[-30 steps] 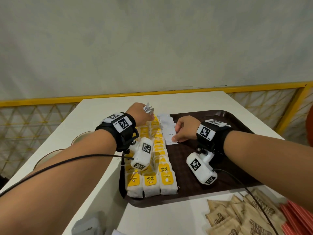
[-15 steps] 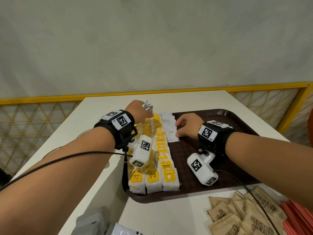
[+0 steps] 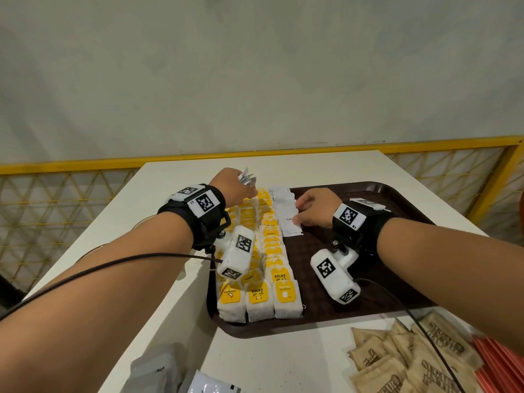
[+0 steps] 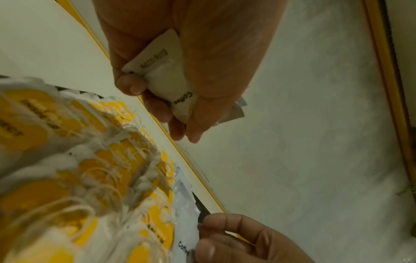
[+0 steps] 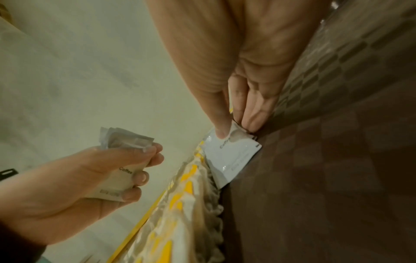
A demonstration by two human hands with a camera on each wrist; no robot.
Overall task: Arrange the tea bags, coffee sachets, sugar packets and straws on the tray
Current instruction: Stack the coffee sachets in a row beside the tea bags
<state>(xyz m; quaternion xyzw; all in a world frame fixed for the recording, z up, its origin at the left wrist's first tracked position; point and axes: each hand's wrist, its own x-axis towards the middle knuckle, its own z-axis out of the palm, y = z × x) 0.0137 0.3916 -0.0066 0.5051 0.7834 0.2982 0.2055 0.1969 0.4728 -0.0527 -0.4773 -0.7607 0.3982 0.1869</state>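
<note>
A dark brown tray point(image 3: 368, 282) holds three rows of white tea bags point(image 3: 269, 251) with yellow tags along its left side. To their right lies a row of white coffee sachets point(image 3: 285, 208). My left hand point(image 3: 248, 190) hovers over the far end of the tea bags and grips a bundle of coffee sachets point(image 4: 171, 80), whose tops fan out above the fist point(image 3: 247, 177). My right hand point(image 3: 298, 217) pinches the nearest sachet of the row point(image 5: 229, 154) between thumb and fingers at its right edge, low on the tray.
Brown sugar packets point(image 3: 411, 361) and red straws point(image 3: 502, 367) lie on the white table point(image 3: 283, 361) in front of the tray at the right. Crumpled white packaging point(image 3: 161, 370) sits at the front left. A yellow mesh railing point(image 3: 71, 194) runs behind the table.
Both hands have stayed almost where they were. The right hand has kept hold of the front sachet, and the left hand has kept its bundle.
</note>
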